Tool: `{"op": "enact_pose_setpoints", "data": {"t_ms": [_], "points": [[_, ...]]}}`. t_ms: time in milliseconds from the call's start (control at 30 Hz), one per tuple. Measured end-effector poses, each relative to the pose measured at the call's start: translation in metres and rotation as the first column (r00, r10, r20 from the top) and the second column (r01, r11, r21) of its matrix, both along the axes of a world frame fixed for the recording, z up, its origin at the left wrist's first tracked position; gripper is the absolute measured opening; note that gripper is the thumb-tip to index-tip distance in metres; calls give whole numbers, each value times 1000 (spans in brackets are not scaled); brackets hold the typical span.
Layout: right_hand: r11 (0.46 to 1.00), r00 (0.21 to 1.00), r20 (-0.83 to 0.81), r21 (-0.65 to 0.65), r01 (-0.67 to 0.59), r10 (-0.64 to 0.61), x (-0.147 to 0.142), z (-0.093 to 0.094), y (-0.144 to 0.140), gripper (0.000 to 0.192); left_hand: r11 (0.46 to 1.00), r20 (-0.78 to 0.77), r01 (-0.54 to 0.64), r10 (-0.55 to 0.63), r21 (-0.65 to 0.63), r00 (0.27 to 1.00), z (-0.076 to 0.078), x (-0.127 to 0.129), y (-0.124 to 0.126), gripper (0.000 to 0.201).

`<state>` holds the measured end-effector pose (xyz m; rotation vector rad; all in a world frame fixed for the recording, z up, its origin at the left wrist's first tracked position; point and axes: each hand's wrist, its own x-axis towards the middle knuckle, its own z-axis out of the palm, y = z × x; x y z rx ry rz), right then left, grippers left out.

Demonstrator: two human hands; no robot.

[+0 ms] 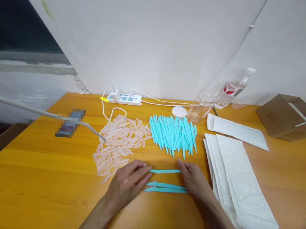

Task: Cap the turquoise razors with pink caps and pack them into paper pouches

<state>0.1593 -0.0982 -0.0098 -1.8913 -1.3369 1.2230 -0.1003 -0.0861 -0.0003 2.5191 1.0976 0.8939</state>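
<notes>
One turquoise piece (166, 171) lay between the hands, just beyond two matching pieces (165, 190) on the wooden table (38, 190), its left end pinched by the left hand (125, 182) and its right end by the right hand (194, 179). A light, even hold at both ends seemed the best way to steer it straight without nudging that pair. Beyond lay the turquoise pile (171, 134), with pale pink pieces (119, 136) to its left and white envelopes (246, 182) to its right.

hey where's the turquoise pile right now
In the head view, the turquoise pile lies just beyond the right hand, between the pink pieces on its left and white packets on its right.
</notes>
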Motion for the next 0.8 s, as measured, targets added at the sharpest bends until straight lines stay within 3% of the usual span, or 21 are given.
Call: {"op": "enact_pose_setpoints", "data": {"t_ms": [133, 233, 367, 500, 667, 733, 800], "points": [[1000, 999, -33, -7, -13, 13, 1, -1, 0, 51, 998, 11, 28, -27, -55, 1000, 3, 1, 1, 18], [999, 992, -115, 20, -42, 44, 2, 2, -2, 51, 972, 90, 16, 5, -234, 996, 9, 5, 2, 15], [987, 943, -296, -19, -162, 149, 4, 11, -9, 44, 871, 198, -20, 134, -492, 971, 14, 6, 5, 16], [977, 928, -337, -77, -197, 160, 7, 15, -14, 45, 793, 309, 12, 223, -609, 925, 7, -5, 6, 21], [984, 932, -334, -65, -168, 138, 7, 10, -13, 46, 621, 412, -4, 526, -784, 744, -8, -15, 4, 40], [986, 935, -327, -54, -161, 135, 7, 8, -12, 46, 598, 436, 33, 544, -801, 717, -9, -14, 2, 40], [987, 940, -315, -42, -155, 134, 6, 6, -11, 45, 627, 466, 72, 491, -775, 736, -6, -12, 0, 40]]}}
